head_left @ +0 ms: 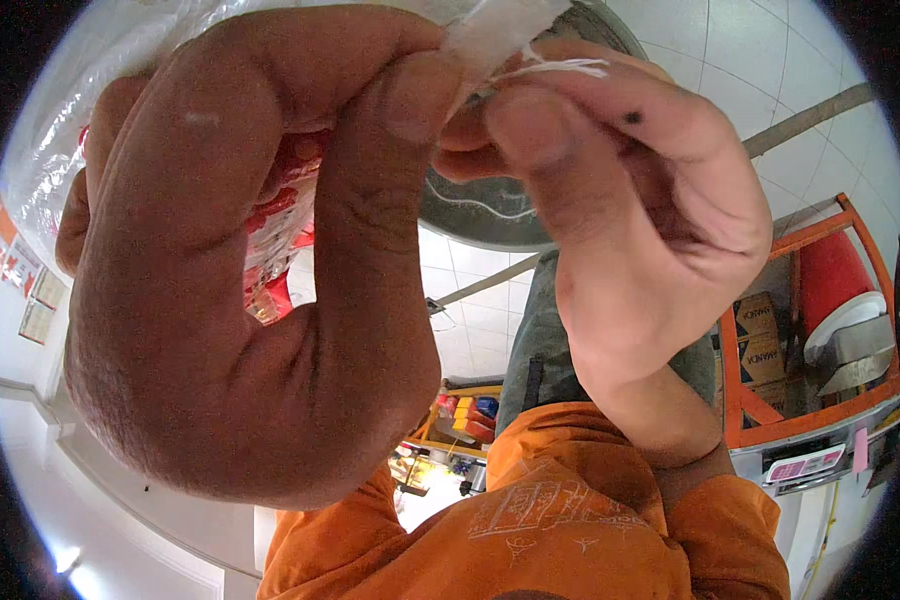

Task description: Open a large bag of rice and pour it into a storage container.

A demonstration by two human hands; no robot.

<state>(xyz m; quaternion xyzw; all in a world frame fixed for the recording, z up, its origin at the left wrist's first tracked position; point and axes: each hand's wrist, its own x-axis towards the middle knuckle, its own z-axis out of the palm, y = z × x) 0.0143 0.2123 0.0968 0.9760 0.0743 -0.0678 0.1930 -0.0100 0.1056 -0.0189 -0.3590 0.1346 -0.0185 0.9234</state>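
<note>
A short white thread (570, 66) with frayed ends is between the two hands at the top of the view, raised close to the head, likely so that such a fine thing can be seen well. Just above it, a translucent strip (505, 32) runs up from the fingertips and out of the picture.

The left hand (160, 300) has its grip closed on the lower end of the strip, thumb against index finger, probably to keep it steady. The right hand (640, 210) has its grip closed too, thumb tip pressed to the finger at the thread, a fine pinch that suits something so thin. The fingers hide exactly how thread and strip meet.

Through the loop of the left fingers, red packets (275, 235) show, and a clear plastic bag (50, 160) spreads at the far left; whether it wraps them I cannot tell.

Beyond the hands is a round grey surface (480, 233), with a loose white string (490, 212) across it, perhaps left there to be within reach. Below are the tiled floor (470, 335), grey-green trousers (540, 340) and an orange shirt (570, 500). At the right, an orange frame (731, 390) stands around cardboard boxes (760, 350).
</note>
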